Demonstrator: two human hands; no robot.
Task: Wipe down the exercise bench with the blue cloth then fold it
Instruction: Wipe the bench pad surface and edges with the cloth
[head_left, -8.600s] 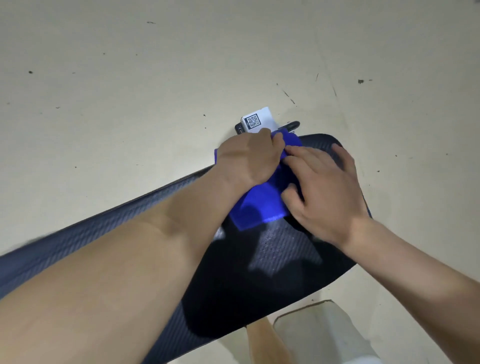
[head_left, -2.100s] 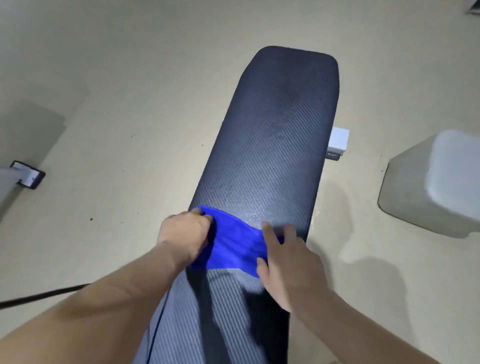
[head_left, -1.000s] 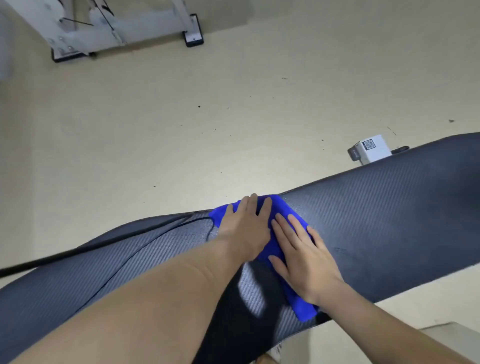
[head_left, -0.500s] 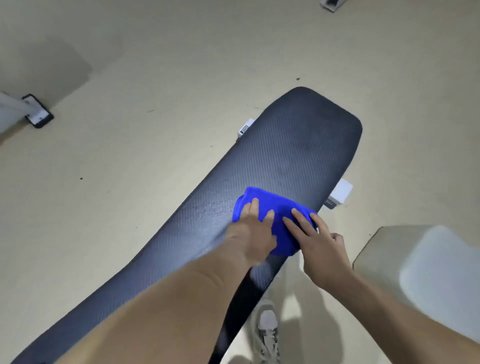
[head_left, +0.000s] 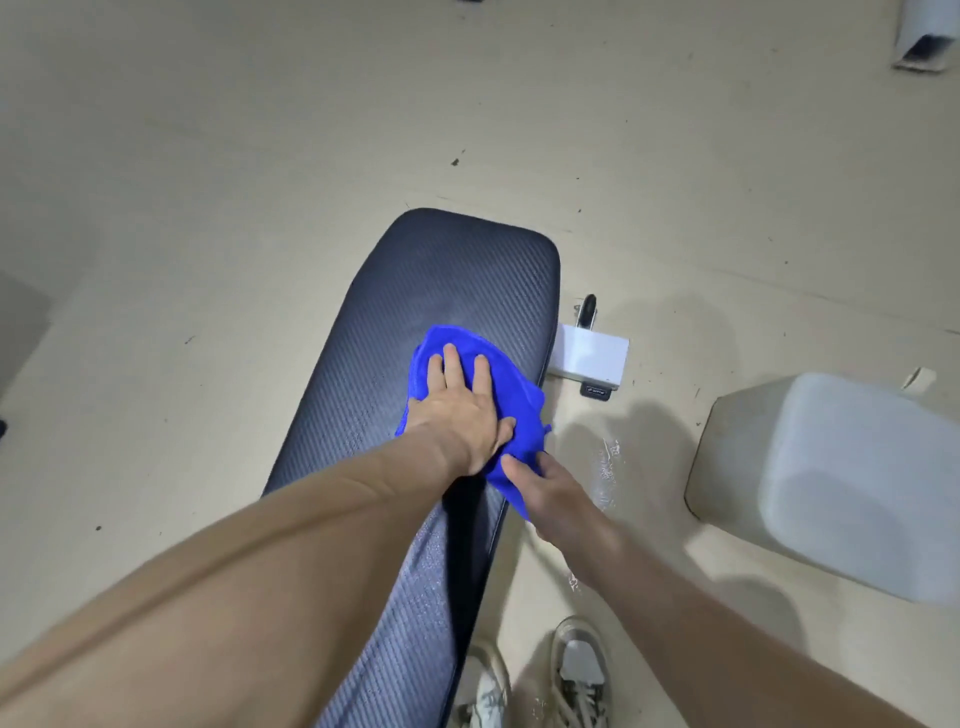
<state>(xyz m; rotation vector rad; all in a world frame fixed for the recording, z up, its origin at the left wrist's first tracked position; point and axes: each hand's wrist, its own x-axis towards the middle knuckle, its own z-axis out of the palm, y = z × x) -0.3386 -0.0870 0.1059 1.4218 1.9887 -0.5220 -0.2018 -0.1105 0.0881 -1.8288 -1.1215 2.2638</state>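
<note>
Left hand (head_left: 460, 410) flat on cloth (head_left: 511, 395), fingers spread, pressing it to bench (head_left: 431, 291); right hand (head_left: 545, 486) pinches cloth's near corner at bench's right edge.

Cloth sits bunched on right half of pad, past mid-length, partly hidden under left palm. Just right of bench: white foot bracket (head_left: 589, 356) with small black wheel (head_left: 588, 309). Farther right, pale block (head_left: 841, 483) on floor (head_left: 208, 156), well apart. Two sneakers (head_left: 576, 670) below, beside bench's right side.

The small black tag (head_left: 595, 389) bears print too blurred to read.
</note>
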